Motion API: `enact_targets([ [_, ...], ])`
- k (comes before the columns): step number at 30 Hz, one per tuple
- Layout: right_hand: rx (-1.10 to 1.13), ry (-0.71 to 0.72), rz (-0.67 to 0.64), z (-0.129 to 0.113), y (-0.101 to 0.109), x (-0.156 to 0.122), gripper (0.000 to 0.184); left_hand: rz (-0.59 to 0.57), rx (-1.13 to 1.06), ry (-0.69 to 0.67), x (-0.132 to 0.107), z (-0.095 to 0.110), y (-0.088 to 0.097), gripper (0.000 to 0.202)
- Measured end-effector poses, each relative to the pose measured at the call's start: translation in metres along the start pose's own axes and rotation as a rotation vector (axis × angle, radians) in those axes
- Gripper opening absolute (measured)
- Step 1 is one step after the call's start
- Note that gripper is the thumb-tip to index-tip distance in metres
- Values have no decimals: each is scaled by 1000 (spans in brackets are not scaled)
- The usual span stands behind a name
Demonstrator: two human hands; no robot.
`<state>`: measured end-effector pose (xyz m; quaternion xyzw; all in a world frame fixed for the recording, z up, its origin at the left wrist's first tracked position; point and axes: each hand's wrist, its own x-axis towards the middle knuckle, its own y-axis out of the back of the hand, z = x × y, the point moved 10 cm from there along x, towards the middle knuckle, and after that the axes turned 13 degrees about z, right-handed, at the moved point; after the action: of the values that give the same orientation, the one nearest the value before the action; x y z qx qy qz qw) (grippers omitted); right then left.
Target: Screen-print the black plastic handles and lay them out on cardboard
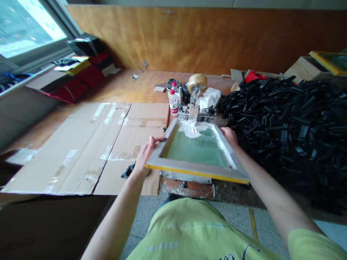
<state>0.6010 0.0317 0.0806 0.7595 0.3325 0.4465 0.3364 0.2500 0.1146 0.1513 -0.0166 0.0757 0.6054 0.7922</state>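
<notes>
A screen printing frame (200, 172) with green mesh and a yellow front edge is tilted up in front of me. White ink or paste is smeared at its far end, where a flat strip (193, 115) lies over it. My left hand (146, 155) grips the left side of the frame, thumb on top and the other fingers partly hidden. At the right side, my right hand (230, 136) is closed around the rim, its fingers mostly out of sight. A small black part (128, 170) lies on the cardboard beside my left wrist.
Flattened cardboard (73, 144) covers the table to the left. Behind the frame stand plastic bottles (173, 103), a tape roll (197, 82) and crumpled white material (210, 99). A large heap of black plastic parts (284, 133) fills the right. Red and black stacks (89, 77) sit by the window.
</notes>
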Motion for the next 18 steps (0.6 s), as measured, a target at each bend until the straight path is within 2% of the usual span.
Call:
enact_targets([
  [2,-12,-35,111,0,16,24,36,-23,76,139,-14,-54,8,62],
  [3,-6,-8,151,-12,19,36,37,-16,93,177,-18,-78,12,64],
  [5,7,114,175,-53,9,59,47,20,112,186,-18,-116,16,73],
  [7,-17,226,109,-95,-15,73,47,44,149,161,-13,-142,16,77],
  [9,-42,253,2,-120,-42,75,30,46,185,144,-8,-157,15,74],
  [11,-33,252,-96,-129,-59,63,13,34,194,149,-4,-165,15,72],
  [12,-14,271,-137,-132,-62,52,11,28,192,159,-4,-167,15,72],
  [14,46,375,-205,-137,-59,25,16,28,182,180,-4,-169,15,72],
  [16,124,517,-255,-142,-47,0,20,32,170,199,-6,-169,16,74],
  [18,202,607,-300,-143,-34,-12,22,44,155,218,-7,-169,16,75],
])
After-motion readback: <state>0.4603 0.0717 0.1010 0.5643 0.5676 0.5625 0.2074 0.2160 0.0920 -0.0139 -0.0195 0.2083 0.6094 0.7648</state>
